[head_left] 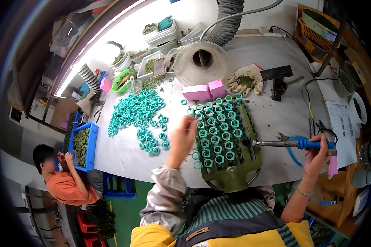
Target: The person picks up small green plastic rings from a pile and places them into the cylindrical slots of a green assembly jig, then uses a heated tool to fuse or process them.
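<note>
My right hand (318, 155) grips a soldering iron (303, 144) by its blue handle. The iron's metal tip points left and reaches the right part of an olive-green rack (228, 179). Rows of teal rings (218, 140) stand on this rack. My left hand (183, 138) is at the rack's left side, thumb and fingers pinched together beside the rings; whatever is between them is too small or hidden to make out. Left of that hand, a heap of loose teal rings (136, 111) is spread over the table, with a few strays near its right edge.
Behind the rack are pink blocks (196, 93), a stained glove (245, 80), a black stand (277, 76) and a clear funnel (185, 68) under a grey duct. Blue-handled pliers (292, 150) lie beside the iron. A person in orange (68, 185) works left, by a blue crate (92, 144).
</note>
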Motion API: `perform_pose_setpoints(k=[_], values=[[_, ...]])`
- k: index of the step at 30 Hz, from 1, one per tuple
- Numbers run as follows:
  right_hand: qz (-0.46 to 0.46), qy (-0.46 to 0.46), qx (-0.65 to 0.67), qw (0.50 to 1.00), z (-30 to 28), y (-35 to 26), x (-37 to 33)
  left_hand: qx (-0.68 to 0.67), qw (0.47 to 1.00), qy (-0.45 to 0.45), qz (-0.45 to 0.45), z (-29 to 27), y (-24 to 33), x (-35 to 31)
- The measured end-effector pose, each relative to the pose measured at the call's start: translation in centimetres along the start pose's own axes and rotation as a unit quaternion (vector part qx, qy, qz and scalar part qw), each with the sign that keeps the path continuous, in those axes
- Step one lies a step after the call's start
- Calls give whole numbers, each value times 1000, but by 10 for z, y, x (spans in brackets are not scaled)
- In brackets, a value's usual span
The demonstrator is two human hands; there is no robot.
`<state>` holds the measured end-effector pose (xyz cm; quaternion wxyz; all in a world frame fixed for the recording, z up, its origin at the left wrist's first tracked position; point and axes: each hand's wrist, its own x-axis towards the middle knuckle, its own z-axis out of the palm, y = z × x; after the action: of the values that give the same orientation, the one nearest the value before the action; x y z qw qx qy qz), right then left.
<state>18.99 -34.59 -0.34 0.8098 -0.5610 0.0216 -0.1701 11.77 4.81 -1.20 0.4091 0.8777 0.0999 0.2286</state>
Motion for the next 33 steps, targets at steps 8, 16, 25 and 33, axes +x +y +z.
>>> perform_pose_setpoints(k=[8, 16, 25, 33], values=[[-7, -22, -3, 1000, 2, -4, 1, 361, 932, 4, -4, -64, -74, -56], [-22, -27, -35, 999, -5, -11, -3, -133, 984, -105, -48, -24, 24, -32], [-11, -39, -20, 999, 2, -2, -10, 10, 966, -166, 198, 61, 68, -30], [-7, -34, -15, 999, -4, 2, -6, 20, 964, -179, 196, 65, 63, -30]])
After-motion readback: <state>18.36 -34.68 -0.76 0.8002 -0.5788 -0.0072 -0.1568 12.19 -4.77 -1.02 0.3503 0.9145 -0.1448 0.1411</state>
